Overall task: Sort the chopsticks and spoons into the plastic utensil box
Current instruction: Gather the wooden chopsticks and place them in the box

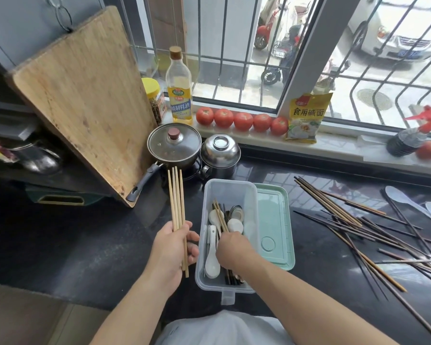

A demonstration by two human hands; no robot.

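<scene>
A clear plastic utensil box point(228, 190) stands on the dark counter in front of me. Inside lie white ceramic spoons point(212, 262), a metal spoon and some dark chopsticks. My left hand point(171, 250) grips a bundle of several pale bamboo chopsticks point(176, 197), held upright to the left of the box. My right hand point(230, 250) reaches into the box and pinches a couple of pale chopsticks point(219, 215) that slant up out of it. A scattered heap of dark chopsticks point(358, 227) lies on the counter to the right, with two white spoons point(406, 200) beyond it.
The box's green lid point(274, 220) lies tucked under its right side. Behind the box stand a lidded saucepan point(174, 143) and a steel pot point(220, 153). A wooden cutting board point(85, 95) leans at the left. Tomatoes point(243, 120), bottles and a bag line the windowsill.
</scene>
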